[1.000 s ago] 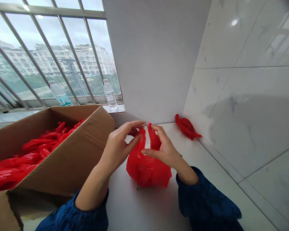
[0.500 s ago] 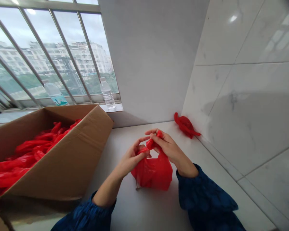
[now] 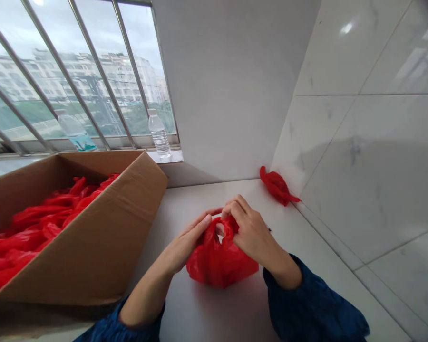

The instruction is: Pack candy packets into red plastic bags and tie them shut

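A filled red plastic bag (image 3: 223,263) rests on the white tabletop (image 3: 185,308) in front of me, its handles gathered upward with a small gap between them. My right hand (image 3: 245,225) has its fingers curled and pinched on the bag's handle at the top right. My left hand (image 3: 190,237) lies along the left side of the handles, fingers pressed together around the bag's top; part of its fingertips is hidden behind the red plastic.
On the left a large cardboard box (image 3: 103,237) holds several red bags (image 3: 39,218). A crumpled red bag (image 3: 278,187) lies at the back right corner by the tiled wall. Two plastic bottles, one clear (image 3: 159,135) and one blue-labelled (image 3: 76,130), stand at the barred window.
The bag looks lower and wider, with its handles drawn together. My right hand has turned over, knuckles up, and my left hand has straightened beside the handles. The view has shifted slightly.
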Tool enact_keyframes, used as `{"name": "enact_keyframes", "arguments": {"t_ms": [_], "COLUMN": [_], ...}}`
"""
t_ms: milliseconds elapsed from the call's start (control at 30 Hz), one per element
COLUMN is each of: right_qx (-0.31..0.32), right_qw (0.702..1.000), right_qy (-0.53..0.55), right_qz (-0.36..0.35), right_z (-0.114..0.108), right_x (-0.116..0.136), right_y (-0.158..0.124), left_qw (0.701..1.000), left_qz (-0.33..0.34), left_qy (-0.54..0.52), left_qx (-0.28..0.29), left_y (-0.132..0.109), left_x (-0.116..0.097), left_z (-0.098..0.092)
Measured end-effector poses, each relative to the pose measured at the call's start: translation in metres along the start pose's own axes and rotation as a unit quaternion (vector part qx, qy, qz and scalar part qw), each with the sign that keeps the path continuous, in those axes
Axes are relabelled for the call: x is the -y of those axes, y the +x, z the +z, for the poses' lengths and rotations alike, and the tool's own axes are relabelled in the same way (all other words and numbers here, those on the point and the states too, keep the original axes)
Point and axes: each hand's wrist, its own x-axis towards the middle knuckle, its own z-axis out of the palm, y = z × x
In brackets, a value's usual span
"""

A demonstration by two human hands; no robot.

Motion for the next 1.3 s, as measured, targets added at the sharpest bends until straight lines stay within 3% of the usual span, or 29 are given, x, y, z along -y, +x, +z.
{"name": "enact_keyframes", "arguments": {"t_ms": [133,300,400,633,800,1000,1100,1200,1300], "right_qx": [-0.004,-0.031,-0.011,0.067,0.145,0.227,0.174,0.112,0.125], "right_qw": [0.998,0.993,0.995,0.997,0.988,0.964,0.972,0.98,0.977], "right_qy": [-0.051,-0.068,-0.03,-0.01,-0.002,0.028,0.052,0.089,0.128], "right_qz": [-0.031,-0.089,-0.099,-0.03,0.045,0.136,0.15,0.141,0.113], "right_z": [-0.002,-0.011,-0.024,-0.066,-0.071,-0.068,-0.058,-0.035,-0.01], "right_x": [0.005,0.004,0.003,-0.01,-0.019,-0.015,-0.014,-0.015,-0.018], "right_y": [-0.002,-0.003,-0.007,-0.022,-0.027,-0.022,-0.017,-0.01,-0.003], "left_qw": [0.999,0.974,0.967,0.932,0.914,0.914,0.934,0.951,0.941], "left_qz": [0.024,0.141,0.159,0.183,0.196,0.213,0.211,0.214,0.239], "left_qy": [0.02,0.068,0.035,-0.104,-0.132,-0.119,-0.069,0.053,0.197], "left_qx": [-0.022,-0.162,-0.198,-0.295,-0.331,-0.325,-0.281,-0.215,-0.134], "left_y": [-0.001,-0.002,0.0,0.022,0.038,0.037,0.028,0.013,-0.002], "left_x": [-0.001,0.0,0.0,0.007,0.021,0.027,0.021,0.011,0.003], "left_z": [-0.003,-0.005,-0.008,-0.029,-0.048,-0.044,-0.03,-0.012,0.001]}}
